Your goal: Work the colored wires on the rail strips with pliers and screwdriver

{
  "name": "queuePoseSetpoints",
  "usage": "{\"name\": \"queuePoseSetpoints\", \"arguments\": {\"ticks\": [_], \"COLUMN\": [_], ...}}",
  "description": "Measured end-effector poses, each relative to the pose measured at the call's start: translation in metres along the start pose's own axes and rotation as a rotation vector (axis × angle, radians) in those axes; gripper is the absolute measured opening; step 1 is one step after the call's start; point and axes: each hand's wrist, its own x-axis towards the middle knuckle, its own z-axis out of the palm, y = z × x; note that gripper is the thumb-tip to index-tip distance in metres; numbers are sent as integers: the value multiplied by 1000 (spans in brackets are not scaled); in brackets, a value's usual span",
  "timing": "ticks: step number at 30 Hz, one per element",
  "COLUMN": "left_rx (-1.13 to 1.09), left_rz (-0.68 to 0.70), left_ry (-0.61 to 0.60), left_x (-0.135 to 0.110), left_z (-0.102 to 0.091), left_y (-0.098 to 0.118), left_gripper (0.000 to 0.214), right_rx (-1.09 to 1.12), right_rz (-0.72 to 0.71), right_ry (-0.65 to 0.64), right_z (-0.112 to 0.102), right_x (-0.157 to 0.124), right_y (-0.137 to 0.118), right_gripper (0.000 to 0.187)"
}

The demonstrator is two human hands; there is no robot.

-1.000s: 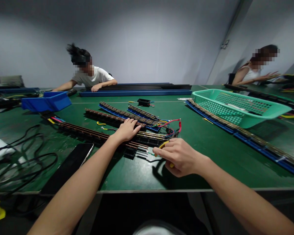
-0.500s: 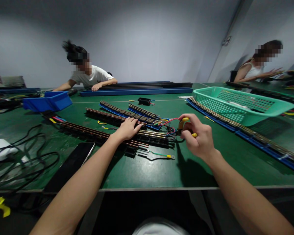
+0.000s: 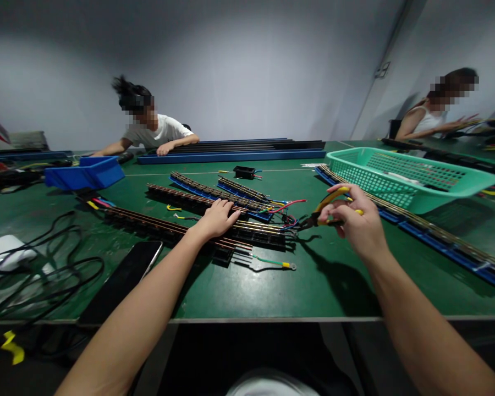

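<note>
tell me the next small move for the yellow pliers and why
Probably nudge the yellow-handled pliers onto the coloured wires: the right hand holds them with the nose just short of the wires, and the left hand rests flat on the copper-railed strip.

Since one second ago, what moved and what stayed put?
The right hand, holding the yellow pliers, moved off the green wire, away from the person and rightward, up to the red and blue wires. The left hand stayed flat on the long strip.
</note>
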Motion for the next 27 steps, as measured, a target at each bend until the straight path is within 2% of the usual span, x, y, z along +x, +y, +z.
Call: {"name": "queuePoseSetpoints", "arguments": {"ticks": [2, 4, 9, 15, 17, 19, 21, 24, 27], "left_rx": [-1, -8, -29, -8, 10, 22, 27, 26, 23], "left_rz": [-2, -2, -15, -36, -36, -38, -55, -79, -71], "left_ry": [-3, -4, -14, -24, -24, -20, -19, -29, -27], "left_x": [0, 0, 0, -1, -1, -1, -1, -1, -1], "left_z": [0, 0, -2, -4, -4, -4, -3, -2, -1], "left_y": [0, 0, 2, 5, 5, 5, 6, 6, 5], "left_gripper": [50, 50, 52, 54, 55, 55, 55, 56, 56], "right_rx": [-26, -85, -137, 1, 30, 40, 11, -45, -82], "right_rz": [-18, -73, -218, -413, -448, -428, -406, -433, -458], "right_ry": [-114, -148, -51, 13, -44, -154, -203, -223, -189], "right_z": [-5, -5, 0, 7, 17, 31, 49, 74, 88], "right_x": [-2, -8, -29, -31, -27, -20, -11, 1, 5], "right_y": [1, 0, -9, -27, -33, -36, -35, -23, -11], "right_gripper": [43, 45, 38, 41, 44, 42, 39, 39, 39]}}
